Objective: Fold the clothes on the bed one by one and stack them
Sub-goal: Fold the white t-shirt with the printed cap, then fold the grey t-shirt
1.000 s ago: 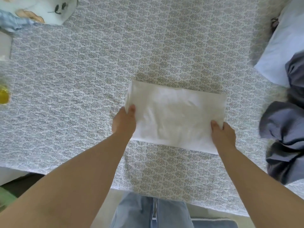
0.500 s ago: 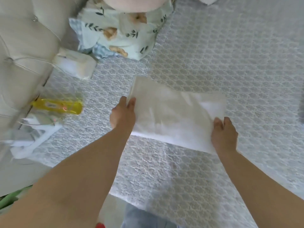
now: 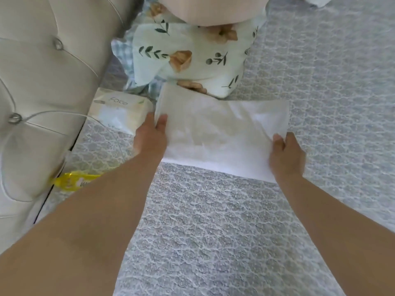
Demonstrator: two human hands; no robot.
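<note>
At the far left stands a padded headboard [image 3: 40,86], cream and smooth, tufted into soft diamonds by shiny round buttons. Low against its base lies a crinkly yellow packet [image 3: 72,182], partly hidden by the left forearm. Just right of the headboard sits a soft white tissue pack [image 3: 119,113] printed with the word "Face", its glossy wrap slightly puckered. Beyond it a plump pillow [image 3: 192,60] in pale mint fabric shows dark leaf sprigs and tan flowers, with a rounded pinkish cushion [image 3: 213,9] resting on top. The left hand [image 3: 150,136] grips the left short edge of the folded white garment [image 3: 220,135], thumb on top and fingers tucked out of sight beneath the cloth. The garment is a flat, thin, slightly translucent rectangle with soft creases and a crisp near fold; its long axis runs left to right across the view, tilted a little so the left end lies farther away, its far left corner overlapping the pillow's lower edge. It is held over the bedspread [image 3: 213,231], a grey-and-white quilted cover with a raised lattice pattern; whether it touches the cover cannot be told. The right hand [image 3: 287,157] pinches the garment's near right corner, thumb pressed on top, the other fingers curled underneath.
</note>
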